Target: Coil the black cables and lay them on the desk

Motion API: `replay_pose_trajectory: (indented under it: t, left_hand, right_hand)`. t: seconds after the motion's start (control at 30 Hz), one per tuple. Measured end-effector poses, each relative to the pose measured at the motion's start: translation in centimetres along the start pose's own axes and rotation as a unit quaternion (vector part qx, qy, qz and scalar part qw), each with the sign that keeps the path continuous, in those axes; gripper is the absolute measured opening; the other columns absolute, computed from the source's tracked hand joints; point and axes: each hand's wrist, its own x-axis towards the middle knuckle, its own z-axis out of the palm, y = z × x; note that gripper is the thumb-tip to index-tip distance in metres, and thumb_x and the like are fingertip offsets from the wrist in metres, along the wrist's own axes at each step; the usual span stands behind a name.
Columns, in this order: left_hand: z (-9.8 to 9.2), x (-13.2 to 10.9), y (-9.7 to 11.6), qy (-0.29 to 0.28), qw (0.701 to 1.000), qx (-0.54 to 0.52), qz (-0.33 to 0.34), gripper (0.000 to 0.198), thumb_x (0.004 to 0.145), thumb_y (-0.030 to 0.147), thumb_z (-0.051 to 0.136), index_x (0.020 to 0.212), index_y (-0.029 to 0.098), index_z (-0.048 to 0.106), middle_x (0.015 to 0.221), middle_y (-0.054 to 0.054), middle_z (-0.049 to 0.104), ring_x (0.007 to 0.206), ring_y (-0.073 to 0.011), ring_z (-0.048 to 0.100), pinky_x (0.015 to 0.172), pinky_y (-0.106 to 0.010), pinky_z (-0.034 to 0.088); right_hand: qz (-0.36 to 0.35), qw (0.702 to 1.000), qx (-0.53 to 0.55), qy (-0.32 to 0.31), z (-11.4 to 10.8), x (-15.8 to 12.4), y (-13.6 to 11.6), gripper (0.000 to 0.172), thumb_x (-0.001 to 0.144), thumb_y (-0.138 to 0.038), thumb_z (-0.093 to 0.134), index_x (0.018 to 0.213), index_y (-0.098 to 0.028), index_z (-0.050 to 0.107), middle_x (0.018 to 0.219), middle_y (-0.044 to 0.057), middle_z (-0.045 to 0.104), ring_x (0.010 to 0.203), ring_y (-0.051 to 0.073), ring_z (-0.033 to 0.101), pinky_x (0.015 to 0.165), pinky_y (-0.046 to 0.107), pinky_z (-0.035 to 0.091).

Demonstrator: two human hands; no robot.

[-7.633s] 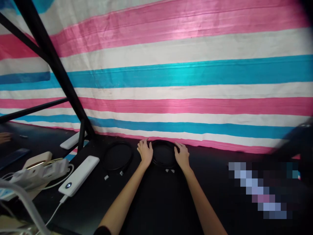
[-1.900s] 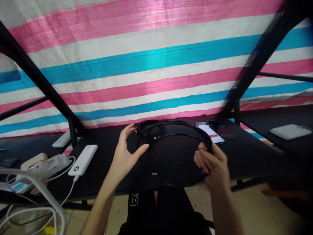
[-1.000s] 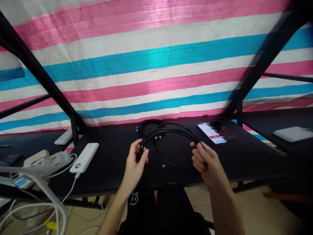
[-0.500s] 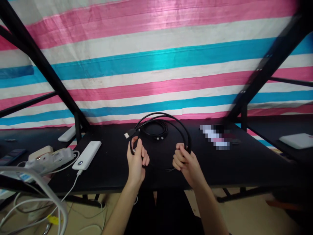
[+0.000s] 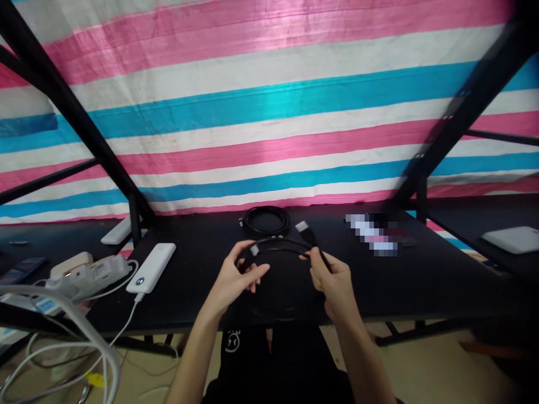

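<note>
A black USB cable point(image 5: 280, 242) runs in loops between my two hands, just above the black table. My left hand point(image 5: 240, 269) has its fingers curled round the loops, with a connector end showing beside the thumb. My right hand point(image 5: 330, 275) pinches the cable close to its other end, and the USB plug point(image 5: 302, 226) there sticks up and to the left, its metal tip bare. Behind my hands a second black cable point(image 5: 266, 221) lies coiled on the table.
On the left are a white power bank point(image 5: 151, 268) with a cord plugged in and a power strip point(image 5: 99, 274). A blurred-out item point(image 5: 373, 234) lies at the right. Black metal posts point(image 5: 452, 112) slope up beside the striped sheet point(image 5: 269, 129). White cords hang at lower left.
The loops have come down lower between my hands. My right hand now pinches the cable near a USB plug instead of gripping the loops. My left hand has turned inward.
</note>
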Motion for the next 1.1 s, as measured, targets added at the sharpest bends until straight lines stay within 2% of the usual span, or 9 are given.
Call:
replay_pose_trajectory:
  t: [0.1,0.2,0.27,0.4,0.47,0.57,0.7,0.83,1.1]
  left_hand:
    - [0.4,0.0,-1.5,0.039,0.996,-0.074,-0.033,0.032,0.074,0.042,0.069,0.083,0.014,0.057,0.037,0.012,0.034,0.029,-0.0029,0.03,0.033,-0.015,0.021]
    - [0.3,0.1,-2.0,0.084,0.979,-0.179,-0.049,0.035,0.074,0.042,0.07,0.063,0.015,0.051,0.034,0.013,0.022,0.028,0.0,0.014,0.032,-0.015,0.007]
    - [-0.5,0.0,-1.7,0.053,0.97,-0.228,-0.062,0.038,0.071,0.038,0.074,0.059,0.016,0.046,0.034,0.013,0.022,0.028,0.0001,0.013,0.032,-0.016,0.008]
    - [-2.0,-0.3,-0.9,-0.073,0.944,-0.309,-0.086,0.042,0.071,0.045,0.072,0.061,0.017,0.042,0.037,0.013,0.02,0.029,-0.0004,0.009,0.031,-0.016,0.013]
    - [-2.0,-0.4,-0.7,-0.078,0.947,-0.302,-0.074,0.043,0.076,0.052,0.065,0.064,0.017,0.044,0.039,0.013,0.019,0.03,-0.0004,0.007,0.031,-0.015,0.012]
    - [-1.0,-0.5,-0.5,-0.021,0.971,-0.232,-0.047,0.046,0.08,0.056,0.058,0.064,0.016,0.043,0.042,0.012,0.02,0.033,0.0001,0.008,0.031,-0.013,0.007]
    - [0.1,-0.6,-0.5,0.096,0.986,-0.135,-0.018,0.047,0.074,0.061,0.061,0.068,0.016,0.045,0.05,0.01,0.028,0.037,0.0005,0.021,0.035,-0.009,0.017]
    - [0.0,-0.6,-0.5,0.133,0.988,-0.058,0.056,0.048,0.074,0.058,0.063,0.063,0.017,0.041,0.048,0.01,0.026,0.037,-0.0008,0.022,0.035,-0.011,0.015]
    - [0.2,-0.6,-0.1,0.205,0.955,-0.192,0.091,0.05,0.079,0.052,0.062,0.058,0.018,0.033,0.047,0.011,0.018,0.036,-0.0006,0.012,0.034,-0.014,0.01]
  right_hand:
    - [0.023,0.996,0.084,0.03,-0.1,0.3,0.0,0.047,0.072,-0.06,0.067,0.073,-0.013,0.063,0.048,-0.011,0.016,0.04,0.003,0.011,0.036,0.019,0.007]
    - [0.039,0.997,0.067,-0.028,-0.5,0.5,0.0,0.042,0.067,-0.054,0.074,0.073,-0.014,0.06,0.047,-0.011,0.02,0.04,0.002,0.014,0.036,0.017,0.01]
    - [0.051,0.996,0.04,-0.055,-1.1,0.7,0.0,0.042,0.062,-0.049,0.079,0.076,-0.014,0.061,0.048,-0.011,0.024,0.04,0.002,0.016,0.036,0.017,0.012]
    - [0.09,0.992,0.049,-0.077,-1.8,0.8,0.1,0.051,0.058,-0.054,0.079,0.085,-0.013,0.062,0.048,-0.013,0.02,0.039,0.002,0.015,0.036,0.017,0.012]
    - [0.095,0.991,0.056,-0.073,-1.7,0.6,0.1,0.051,0.059,-0.055,0.078,0.083,-0.014,0.06,0.048,-0.013,0.018,0.038,0.002,0.013,0.036,0.017,0.01]
    - [0.082,0.995,0.039,-0.036,-1.2,0.1,0.1,0.047,0.06,-0.054,0.078,0.078,-0.017,0.055,0.049,-0.013,0.019,0.038,0.002,0.014,0.036,0.017,0.009]
    - [0.049,0.998,-0.015,-0.038,-0.9,-0.2,0.4,0.045,0.062,-0.052,0.077,0.08,-0.017,0.055,0.049,-0.012,0.022,0.038,0.002,0.017,0.036,0.018,0.011]
    - [0.044,0.997,-0.007,-0.056,-1.2,-0.3,0.4,0.042,0.065,-0.049,0.077,0.081,-0.017,0.056,0.049,-0.012,0.023,0.039,0.002,0.019,0.036,0.017,0.014]
    - [0.086,0.982,0.146,-0.084,-0.3,-0.3,-1.1,0.038,0.064,-0.045,0.079,0.077,-0.014,0.061,0.049,-0.013,0.017,0.041,0.001,0.009,0.035,0.014,0.009]
